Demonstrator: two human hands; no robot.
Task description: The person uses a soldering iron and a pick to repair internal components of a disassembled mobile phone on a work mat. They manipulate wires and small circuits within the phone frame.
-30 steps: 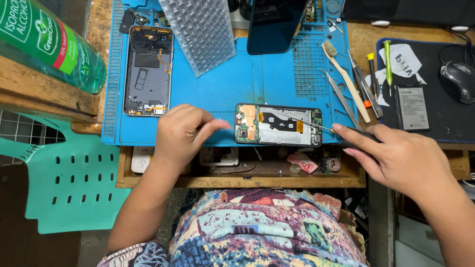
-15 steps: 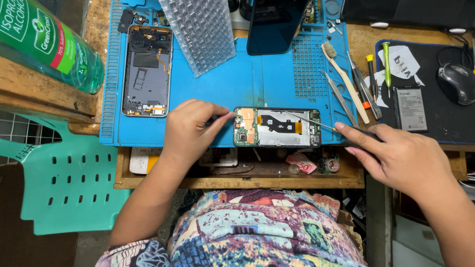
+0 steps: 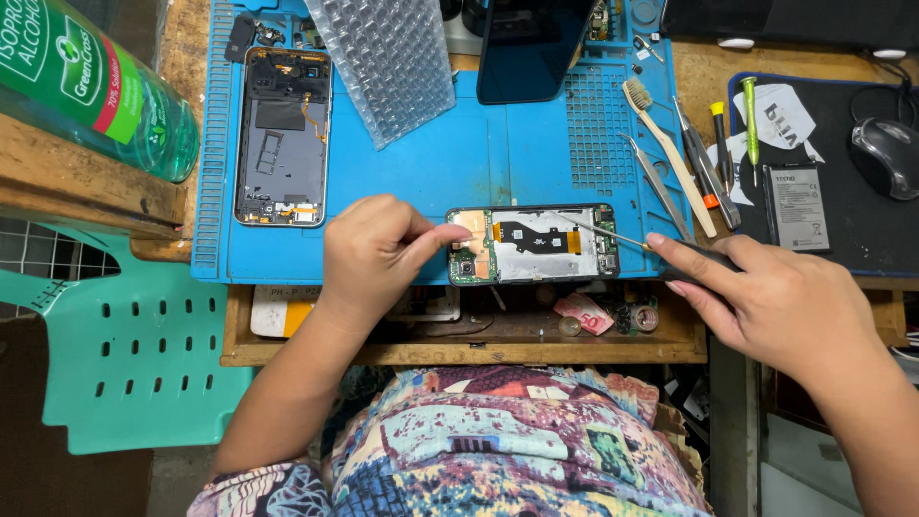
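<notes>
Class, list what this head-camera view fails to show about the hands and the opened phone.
- Head view: left hand fingertips cover the opened phone's left end.
- Right hand hides the screwdriver's handle.
- Screw under its tip: too small.
- Dark phone: cut off by the top edge.

Your wooden worktop (image 3: 144, 196) carries a blue mat (image 3: 459, 163) across its middle. On the mat you have an opened phone (image 3: 532, 244) near the front edge, an empty phone frame (image 3: 284, 134) to the left, bubble wrap (image 3: 388, 57), a dark phone (image 3: 531, 43), a toothbrush (image 3: 667, 153) and tweezers (image 3: 656, 182). To the right lies a black pad (image 3: 862, 230) with a battery (image 3: 796, 208), a mouse (image 3: 885, 156) and screwdrivers (image 3: 750, 120). A green bottle (image 3: 81, 81) rests at the left.
</notes>
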